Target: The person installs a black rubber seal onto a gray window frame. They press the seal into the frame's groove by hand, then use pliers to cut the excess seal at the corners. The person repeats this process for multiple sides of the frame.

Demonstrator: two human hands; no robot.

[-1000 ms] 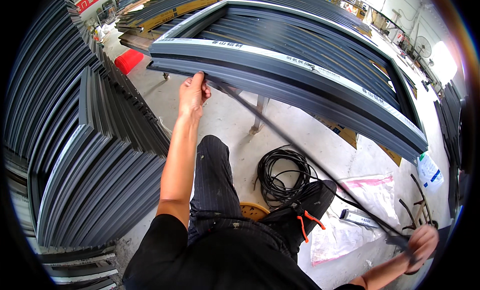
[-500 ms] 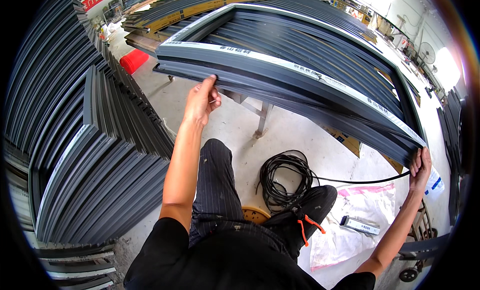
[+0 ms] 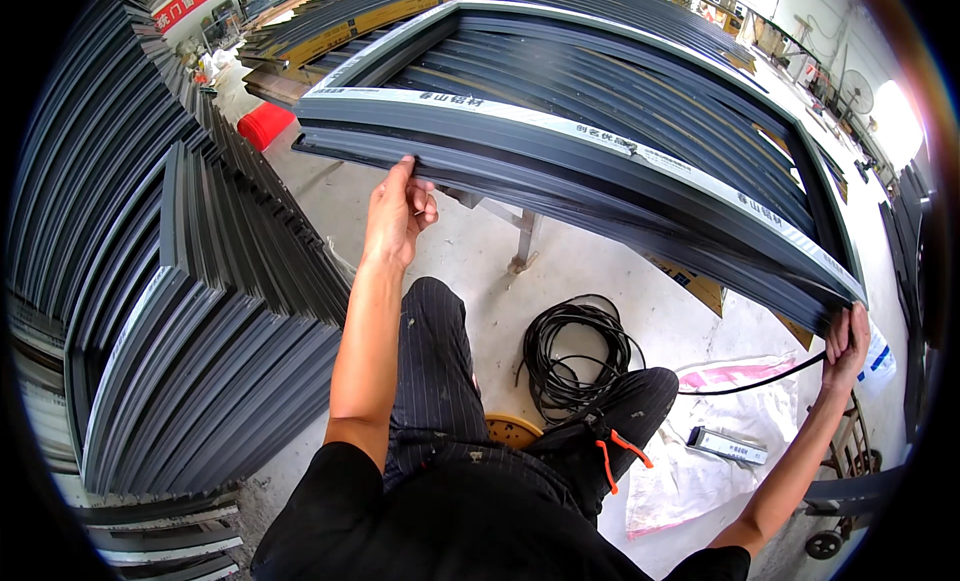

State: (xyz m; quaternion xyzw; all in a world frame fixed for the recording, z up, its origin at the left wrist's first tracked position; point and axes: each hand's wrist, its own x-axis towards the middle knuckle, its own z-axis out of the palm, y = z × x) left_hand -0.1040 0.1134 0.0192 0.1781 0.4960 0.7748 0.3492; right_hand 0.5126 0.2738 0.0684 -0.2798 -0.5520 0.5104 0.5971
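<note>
Black strip [image 3: 762, 383]: trails from right corner of grey frame [image 3: 470, 126]; coil [image 3: 575, 356] lies below.
Right hand [image 3: 848, 343]: closed on strip at that corner.
Left hand [image 3: 400, 211]: fingertip at frame's near edge, fingers part-curled; hold on strip cannot be told.

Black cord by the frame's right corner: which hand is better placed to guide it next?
Right, probably: the right hand is at that corner of the frame, and the black cord runs up to that hand. The left hand is near the frame's other end.

Pale floor [image 3: 492, 299]; white wall [image 3: 858, 43] upper right, fan [image 3: 856, 91] near it, bright glare [image 3: 897, 121] beside; red banner [image 3: 192, 4] upper left.
</note>
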